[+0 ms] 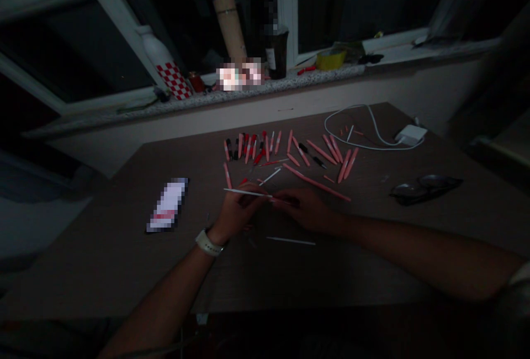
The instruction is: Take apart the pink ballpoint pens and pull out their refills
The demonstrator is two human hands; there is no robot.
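My left hand [236, 212], with a white watch at the wrist, is closed in a pinch on a thin white refill rod [246, 193] that lies across both hands. At the rod's right end, my right hand [308, 210] is closed around a dark pen barrel [290, 202]. Several pink pen parts [298, 154] lie scattered on the brown table [124, 237] just beyond my hands. Another thin white rod [290, 241] lies on the table in front of my hands.
A phone [168, 204] lies at the left. A white charger with its cable [409, 135] sits at the far right, and dark glasses [426, 188] lie nearer. The windowsill [124, 107] behind holds bottles, a cylinder and a yellow tape roll [331, 59]. The room is dim.
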